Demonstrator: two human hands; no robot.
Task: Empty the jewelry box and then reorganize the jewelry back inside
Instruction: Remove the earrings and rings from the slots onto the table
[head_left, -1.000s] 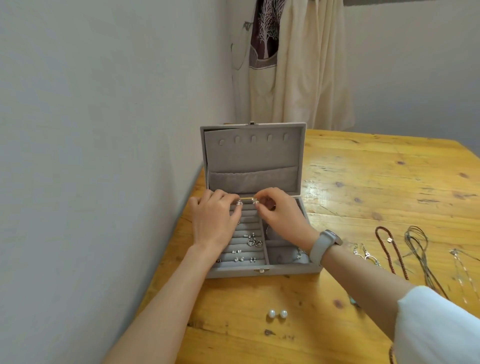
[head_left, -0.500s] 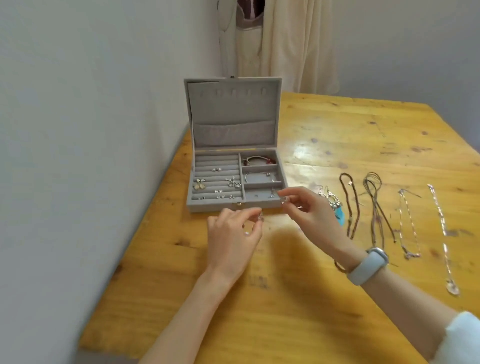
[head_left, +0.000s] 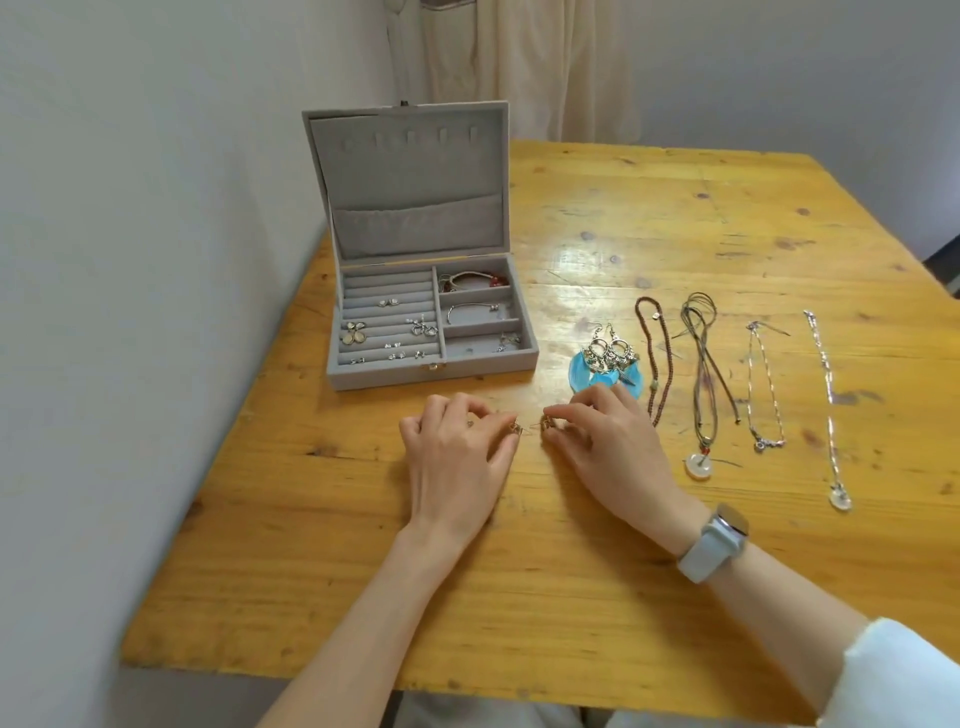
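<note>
Earrings (head_left: 530, 427), small gold pair, just in front of box (head_left: 431, 366), low over table (head_left: 571, 597). Left hand (head_left: 457, 452) pinches one, right hand (head_left: 613, 447) pinches other. Advice: lay both flat, side by side, clear of blue earrings (head_left: 605, 364); let go gently so neither rolls.

Bare table (head_left: 519, 571) lies behind the fingers (head_left: 511, 439); the open jewelry box (head_left: 431, 366) blocks ahead, feather earrings (head_left: 605, 364) just right.
</note>
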